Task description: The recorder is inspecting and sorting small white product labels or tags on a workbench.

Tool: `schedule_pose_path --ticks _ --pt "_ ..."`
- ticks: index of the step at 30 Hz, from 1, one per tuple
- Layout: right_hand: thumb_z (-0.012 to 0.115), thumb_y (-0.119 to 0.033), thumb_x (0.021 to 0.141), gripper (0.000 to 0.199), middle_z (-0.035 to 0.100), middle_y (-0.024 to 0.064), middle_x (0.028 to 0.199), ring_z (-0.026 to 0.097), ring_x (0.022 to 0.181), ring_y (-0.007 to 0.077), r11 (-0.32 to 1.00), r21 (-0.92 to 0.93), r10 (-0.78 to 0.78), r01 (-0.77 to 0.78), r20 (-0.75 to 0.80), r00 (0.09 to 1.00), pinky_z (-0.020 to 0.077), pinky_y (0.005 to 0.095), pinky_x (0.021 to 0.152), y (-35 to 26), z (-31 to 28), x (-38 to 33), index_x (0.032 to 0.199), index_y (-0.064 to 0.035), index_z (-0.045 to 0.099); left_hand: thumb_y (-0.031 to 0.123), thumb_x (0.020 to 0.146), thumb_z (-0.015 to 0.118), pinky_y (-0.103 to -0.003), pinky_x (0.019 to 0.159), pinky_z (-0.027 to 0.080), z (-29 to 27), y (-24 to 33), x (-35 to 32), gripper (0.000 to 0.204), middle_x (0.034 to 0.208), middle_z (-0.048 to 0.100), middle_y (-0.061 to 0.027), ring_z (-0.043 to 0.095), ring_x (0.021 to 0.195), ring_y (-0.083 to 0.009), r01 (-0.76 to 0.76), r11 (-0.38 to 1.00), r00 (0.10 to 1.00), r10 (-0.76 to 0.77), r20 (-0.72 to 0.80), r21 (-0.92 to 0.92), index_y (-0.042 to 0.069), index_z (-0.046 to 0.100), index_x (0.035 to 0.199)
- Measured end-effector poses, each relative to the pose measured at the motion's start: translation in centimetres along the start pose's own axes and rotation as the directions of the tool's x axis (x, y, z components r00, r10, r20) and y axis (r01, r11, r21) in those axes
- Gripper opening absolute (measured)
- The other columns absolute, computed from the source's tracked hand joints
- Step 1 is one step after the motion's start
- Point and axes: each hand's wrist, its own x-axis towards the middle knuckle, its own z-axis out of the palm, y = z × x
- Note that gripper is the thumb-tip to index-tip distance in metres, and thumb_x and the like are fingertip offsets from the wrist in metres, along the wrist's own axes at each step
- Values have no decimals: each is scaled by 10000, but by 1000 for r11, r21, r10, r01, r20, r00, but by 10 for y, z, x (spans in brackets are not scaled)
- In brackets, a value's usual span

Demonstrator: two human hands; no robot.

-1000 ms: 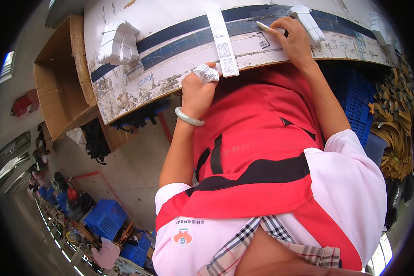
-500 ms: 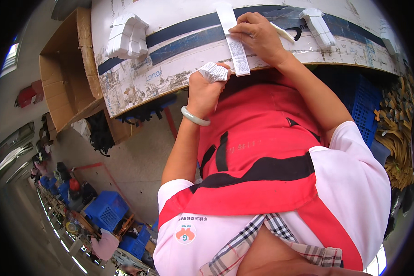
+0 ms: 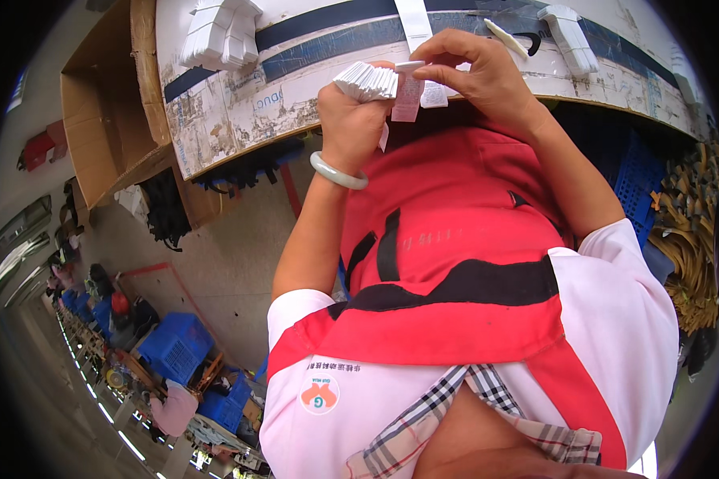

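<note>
My left hand (image 3: 348,126) is closed around a thick wad of folded white labels (image 3: 366,81), their folded edges fanned upward. Between the thumb and fingertips of my right hand (image 3: 487,73) is a single printed label (image 3: 407,96), folded over at its top, hanging right beside the wad. Behind it, a long white label strip (image 3: 414,22) lies across the table, its lower end showing under my right hand. Part of another label end pokes out below my left fist.
The worn white table (image 3: 240,120) carries a bundle of white labels (image 3: 220,36) at left and another bundle (image 3: 569,40) at right. A slim off-white stick (image 3: 506,37) lies between. An open cardboard box (image 3: 108,120) stands left; blue crates (image 3: 176,347) sit on the floor.
My right hand has come down and nearer my left, now with a folded label in its fingertips. The left hand and wad have risen slightly. The strip lies farther up the table.
</note>
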Motion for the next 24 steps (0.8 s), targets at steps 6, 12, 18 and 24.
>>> schedule_pose_path --ticks 6,12,18,24 --pt "669 -171 920 202 677 66 880 627 816 132 1000 -10 5 -5 49 999 512 261 760 -2 -3 -3 993 17 687 54 837 749 -204 552 456 2 3 -5 208 751 662 -23 598 642 -71 -21 998 1000 21 -6 -66 -11 707 1030" --pt "663 -175 926 211 680 62 896 626 832 125 999 26 29 -31 73 997 508 257 764 -2 -2 -6 1002 21 686 62 850 742 -205 547 467 2 1 -7 172 740 658 -19 597 635 -68 -118 993 993 118 9 0 -9 706 1003" --pt "671 -175 921 218 674 51 891 618 828 111 989 56 130 -137 118 984 508 248 761 -11 -5 -9 1015 20 686 56 845 744 -207 548 475 4 -1 -11 159 757 662 -21 603 645 -69 -111 994 994 111 14 -19 -1 707 990" --pt "678 -183 915 216 658 33 833 604 786 102 992 74 93 -103 119 989 497 232 736 -11 0 -8 981 23 685 53 837 754 -203 545 465 3 -8 -13 158 770 663 -20 589 641 -62 -178 983 984 179 15 -33 -1 708 979"
